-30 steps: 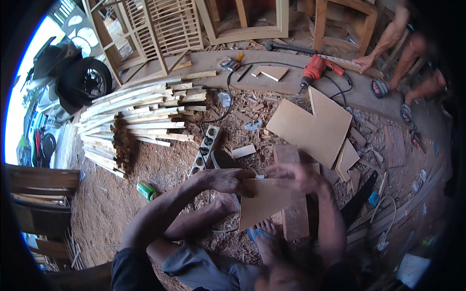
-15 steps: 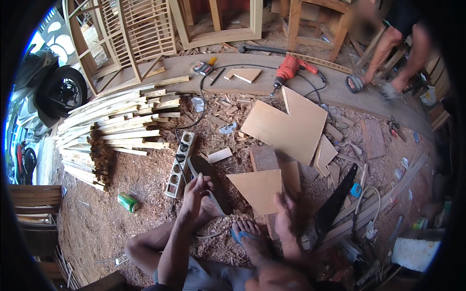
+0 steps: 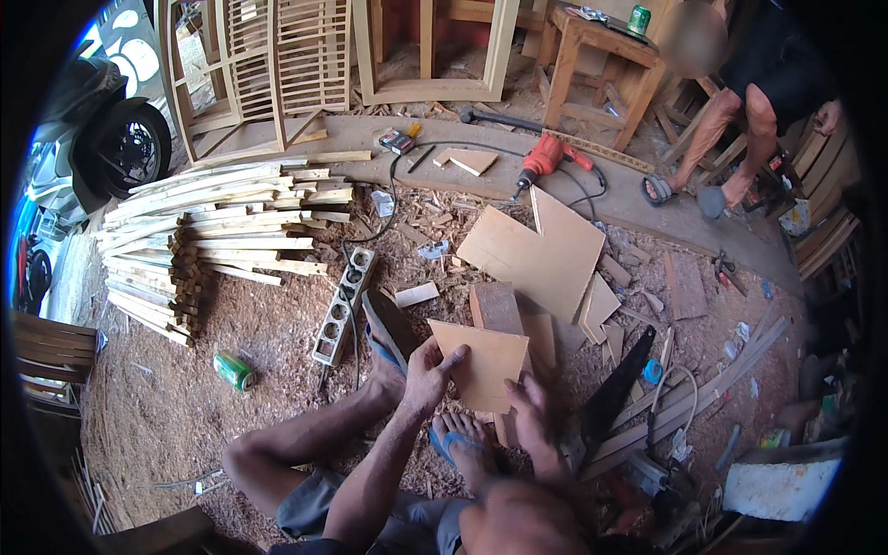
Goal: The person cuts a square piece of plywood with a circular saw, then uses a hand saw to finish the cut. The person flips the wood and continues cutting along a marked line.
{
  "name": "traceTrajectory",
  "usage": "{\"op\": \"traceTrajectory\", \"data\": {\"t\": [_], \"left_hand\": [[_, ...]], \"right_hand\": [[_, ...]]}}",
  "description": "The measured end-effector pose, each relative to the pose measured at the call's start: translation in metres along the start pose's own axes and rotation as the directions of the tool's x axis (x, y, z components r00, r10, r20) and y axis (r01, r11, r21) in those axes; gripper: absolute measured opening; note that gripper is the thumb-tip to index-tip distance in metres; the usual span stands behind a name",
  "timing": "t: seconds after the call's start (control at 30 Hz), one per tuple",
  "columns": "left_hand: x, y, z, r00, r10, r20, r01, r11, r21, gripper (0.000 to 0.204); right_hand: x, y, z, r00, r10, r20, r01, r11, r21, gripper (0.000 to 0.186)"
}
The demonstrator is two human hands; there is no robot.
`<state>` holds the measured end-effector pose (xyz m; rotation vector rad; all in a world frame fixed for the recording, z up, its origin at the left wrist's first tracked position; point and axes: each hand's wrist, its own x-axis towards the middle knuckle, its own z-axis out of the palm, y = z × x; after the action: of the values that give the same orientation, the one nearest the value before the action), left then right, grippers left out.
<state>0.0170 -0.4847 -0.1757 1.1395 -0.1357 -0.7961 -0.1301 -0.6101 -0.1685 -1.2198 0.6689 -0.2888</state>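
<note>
Between my two hands is a small tan piece of plywood [image 3: 483,363] with slanted edges. My left hand [image 3: 431,372] grips its left side, thumb on the face and fingers behind. Its lower right edge is pinched by my right hand [image 3: 534,407], thumb on top. Just beyond the piece, a wooden block [image 3: 494,303] rests on the shavings, partly hidden by it. A larger notched plywood sheet [image 3: 530,252] lies farther off, with smaller offcuts [image 3: 598,307] at its right. To the right of my right hand is a dark handsaw [image 3: 622,384].
A red power drill [image 3: 548,159] lies on a plank ahead. A power strip [image 3: 343,305] and green can [image 3: 233,370] are on the left, before a stack of wooden strips [image 3: 250,217]. Blue tape measure [image 3: 653,372] lies right. Another person's legs [image 3: 731,139] show at far right.
My left hand has moved right and taken hold of the plywood piece's left side; it was apart from it before. The view has shifted slightly, and the other person's feet show more clearly.
</note>
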Motion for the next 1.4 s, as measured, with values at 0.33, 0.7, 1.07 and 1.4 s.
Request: {"op": "traceTrajectory", "data": {"t": [0.33,0.7,1.07,1.4], "left_hand": [[-0.001,0.048,0.008,0.972,-0.089,0.219,0.036,0.972,0.233,0.032],[0.057,0.046,0.031,0.887,-0.243,0.391,-0.136,0.673,0.727,0.042],[0.042,-0.053,0.032,0.946,-0.259,0.197,0.103,0.813,0.573,0.034],[0.057,-0.035,0.037,0.974,-0.221,0.04,0.175,0.857,0.485,0.039]], "right_hand": [[0.037,-0.073,-0.027,0.966,-0.057,0.252,0.107,0.976,-0.19,0.038],[0.034,-0.03,-0.046,0.985,-0.028,0.168,0.072,0.962,-0.262,0.033],[0.068,0.003,-0.141,0.958,-0.154,-0.241,0.008,0.858,-0.514,0.029],[0.101,0.01,-0.09,0.996,-0.006,-0.087,-0.029,0.919,-0.394,0.027]]}}
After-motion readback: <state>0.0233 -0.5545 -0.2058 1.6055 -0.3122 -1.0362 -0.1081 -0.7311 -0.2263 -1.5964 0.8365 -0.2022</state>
